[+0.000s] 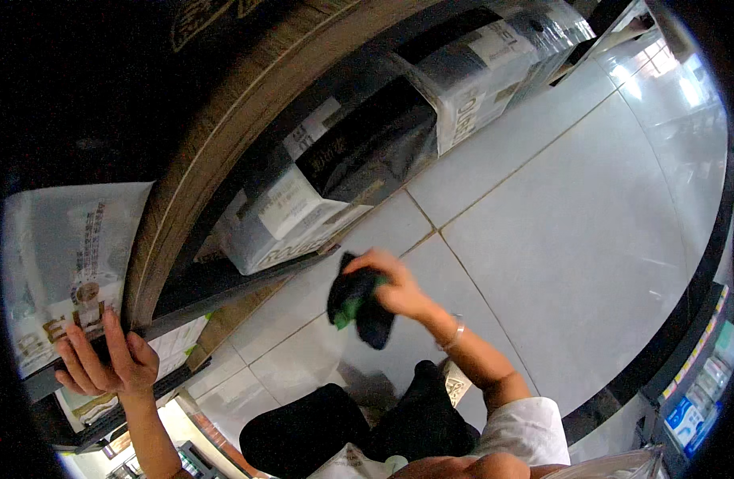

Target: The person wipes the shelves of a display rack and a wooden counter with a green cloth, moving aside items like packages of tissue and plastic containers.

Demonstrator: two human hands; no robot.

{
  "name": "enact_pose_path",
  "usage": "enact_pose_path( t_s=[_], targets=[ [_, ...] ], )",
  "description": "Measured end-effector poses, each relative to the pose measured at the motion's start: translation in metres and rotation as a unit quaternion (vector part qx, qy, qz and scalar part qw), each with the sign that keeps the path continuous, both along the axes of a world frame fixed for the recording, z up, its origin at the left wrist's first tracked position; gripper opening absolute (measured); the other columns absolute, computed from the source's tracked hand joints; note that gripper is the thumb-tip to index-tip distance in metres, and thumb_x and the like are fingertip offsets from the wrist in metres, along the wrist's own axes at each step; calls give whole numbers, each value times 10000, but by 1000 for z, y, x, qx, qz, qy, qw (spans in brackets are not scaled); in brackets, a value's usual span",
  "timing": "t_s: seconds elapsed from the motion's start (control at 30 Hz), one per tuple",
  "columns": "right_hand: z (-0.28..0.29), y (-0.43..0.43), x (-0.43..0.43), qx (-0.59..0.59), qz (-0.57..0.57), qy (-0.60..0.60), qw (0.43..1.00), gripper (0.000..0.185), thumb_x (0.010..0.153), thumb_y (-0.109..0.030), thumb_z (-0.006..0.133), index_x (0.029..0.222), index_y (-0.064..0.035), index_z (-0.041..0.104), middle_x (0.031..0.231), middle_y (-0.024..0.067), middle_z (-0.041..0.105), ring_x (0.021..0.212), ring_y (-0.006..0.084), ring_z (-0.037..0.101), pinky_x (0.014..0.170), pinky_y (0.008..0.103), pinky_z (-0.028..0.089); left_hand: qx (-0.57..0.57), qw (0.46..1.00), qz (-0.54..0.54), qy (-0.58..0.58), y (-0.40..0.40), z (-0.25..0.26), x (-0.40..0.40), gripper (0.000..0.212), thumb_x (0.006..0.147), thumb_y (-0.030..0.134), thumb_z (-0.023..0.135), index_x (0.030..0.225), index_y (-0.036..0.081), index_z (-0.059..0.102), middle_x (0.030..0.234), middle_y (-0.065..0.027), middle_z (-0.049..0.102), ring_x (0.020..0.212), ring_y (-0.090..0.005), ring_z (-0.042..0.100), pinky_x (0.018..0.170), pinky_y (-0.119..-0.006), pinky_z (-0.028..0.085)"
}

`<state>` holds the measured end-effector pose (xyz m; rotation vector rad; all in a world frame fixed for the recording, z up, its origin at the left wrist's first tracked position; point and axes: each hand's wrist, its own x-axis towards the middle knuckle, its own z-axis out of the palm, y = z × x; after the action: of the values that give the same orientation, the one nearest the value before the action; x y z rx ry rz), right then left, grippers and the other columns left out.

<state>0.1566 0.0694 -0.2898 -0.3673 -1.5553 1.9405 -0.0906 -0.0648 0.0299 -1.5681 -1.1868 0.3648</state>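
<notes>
My right hand (388, 281) grips a dark, crumpled cloth (373, 311) with a green part, above the tiled floor and in front of the shelf. The cloth is blurred. At the left, my left hand (112, 362) rests with bent, spread fingers against the shelf's edge, its fingertips over the front of a plastic-wrapped pack (79, 257) that bears writing. No held object shows in it.
Wrapped packs, pale (283, 209) and black (373, 141), fill the lower shelf beneath a curved wooden shelf board (223, 120). Grey floor tiles (552, 239) spread to the right. A rack of small goods (696, 395) stands at the far right. My dark-clothed knees (307, 425) are below.
</notes>
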Motion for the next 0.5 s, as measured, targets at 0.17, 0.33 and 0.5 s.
enact_pose_path(
  t_s=[0.17,0.33,0.5],
  targets=[
    [57,101,78,151,-395,-19,906,350,866,-122,495,1190,-3,557,1195,124,581,1177,240,503,1032,381,363,28,999,-32,24,0,-1,2,377,968,374,402,1079,170,699,1293,-154,559,1234,-346,480,1109,-476,182],
    [163,160,72,180,-563,42,806,501,783,69,427,1276,-1,479,1234,114,539,1105,204,537,941,346,455,23,999,-28,23,-2,-1,1,354,954,350,410,1092,193,696,1311,-137,543,1230,-340,478,1103,-492,190],
    [152,127,21,301,-506,-38,807,668,765,-5,551,1393,16,324,1388,178,396,1287,291,362,1069,450,265,25,999,-40,26,5,-4,1,366,952,346,398,1136,209,684,1319,-128,538,1240,-329,467,1111,-500,176]
  ],
)
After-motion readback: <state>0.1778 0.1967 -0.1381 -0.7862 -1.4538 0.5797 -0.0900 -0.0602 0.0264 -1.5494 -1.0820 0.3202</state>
